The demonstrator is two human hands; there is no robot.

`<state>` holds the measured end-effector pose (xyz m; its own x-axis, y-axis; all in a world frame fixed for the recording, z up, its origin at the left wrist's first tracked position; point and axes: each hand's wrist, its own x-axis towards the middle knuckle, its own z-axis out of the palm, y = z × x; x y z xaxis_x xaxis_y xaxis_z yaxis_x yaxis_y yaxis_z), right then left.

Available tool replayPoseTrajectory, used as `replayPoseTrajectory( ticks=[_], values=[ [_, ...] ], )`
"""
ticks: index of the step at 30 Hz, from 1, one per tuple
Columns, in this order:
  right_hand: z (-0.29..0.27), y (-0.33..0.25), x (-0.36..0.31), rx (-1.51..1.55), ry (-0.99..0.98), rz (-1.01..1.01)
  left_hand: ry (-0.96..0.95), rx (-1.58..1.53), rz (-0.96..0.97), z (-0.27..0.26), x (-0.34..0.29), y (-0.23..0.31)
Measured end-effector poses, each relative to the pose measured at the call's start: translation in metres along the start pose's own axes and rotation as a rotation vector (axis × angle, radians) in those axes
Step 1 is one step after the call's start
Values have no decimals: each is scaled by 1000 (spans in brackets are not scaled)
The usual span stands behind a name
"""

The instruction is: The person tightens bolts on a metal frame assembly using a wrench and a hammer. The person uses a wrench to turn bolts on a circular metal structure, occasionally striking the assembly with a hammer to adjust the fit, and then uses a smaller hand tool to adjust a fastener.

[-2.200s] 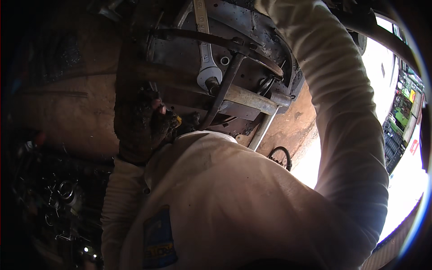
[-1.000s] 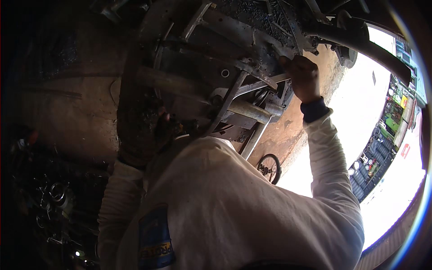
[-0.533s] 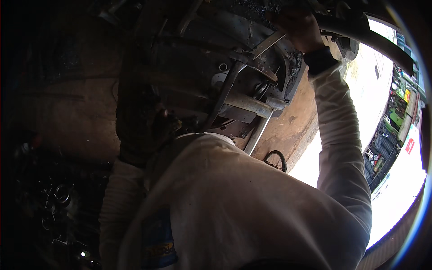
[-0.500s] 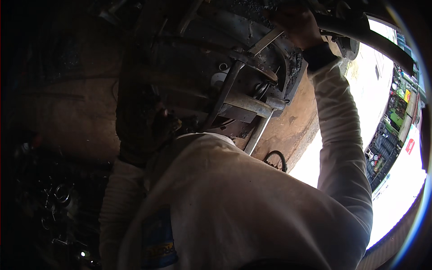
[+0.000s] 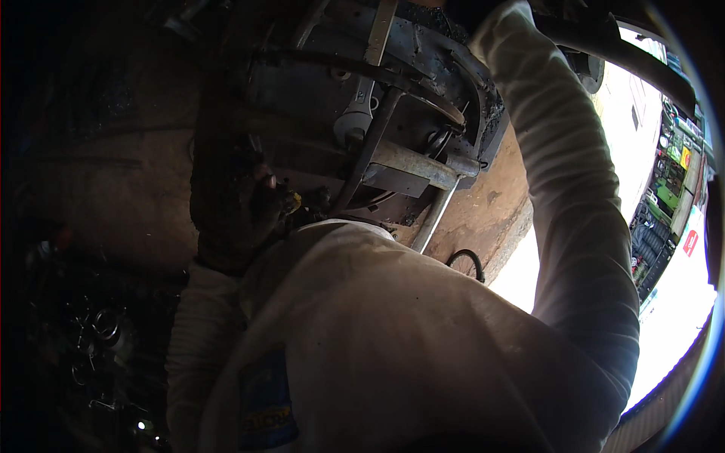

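My right arm (image 5: 566, 151) in a pale sleeve reaches up to the top edge, where only a sliver of my right hand (image 5: 429, 2) shows. Its fingers are cut off by the frame. Beside it, a long flat metal bar (image 5: 381, 32) runs down under a curved dark bar (image 5: 423, 97). Below that, a grey piece with a rounded end (image 5: 352, 121) lines up with it, like a large wrench. My left hand (image 5: 263, 180) is in deep shadow left of the metal frame (image 5: 377, 143); its fingers are too dark to read. A small yellow piece (image 5: 294, 201) lies close to it.
A thick dark pipe (image 5: 642, 68) crosses the upper right. Below the frame, a black spoked wheel (image 5: 467, 264) is on the brown ground (image 5: 495, 204). Tangled metal parts (image 5: 102, 332) are in the dark at lower left. Bright daylight and stacked goods (image 5: 664, 189) fill the right edge.
My right hand has moved up and left, mostly out of the frame. The flat bar has swung left, and the grey rounded piece now shows in line with it.
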<state>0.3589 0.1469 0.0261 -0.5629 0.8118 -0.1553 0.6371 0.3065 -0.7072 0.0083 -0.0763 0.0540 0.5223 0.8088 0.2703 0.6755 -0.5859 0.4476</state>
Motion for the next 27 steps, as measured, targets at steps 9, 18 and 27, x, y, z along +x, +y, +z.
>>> replayPoseTrajectory(
  ticks=[9, 18, 27],
  values=[
    [-11, -16, -48, -537, -14, -417, 25, -40, 5, 7, 2, -1],
    [56, -24, -221, -554, 401, 31, -84, -80, -53, -1, 1, 3],
    [34, -2, -200, -534, 287, -192, -79, 1, -39, 3, 0, 1]
  ],
)
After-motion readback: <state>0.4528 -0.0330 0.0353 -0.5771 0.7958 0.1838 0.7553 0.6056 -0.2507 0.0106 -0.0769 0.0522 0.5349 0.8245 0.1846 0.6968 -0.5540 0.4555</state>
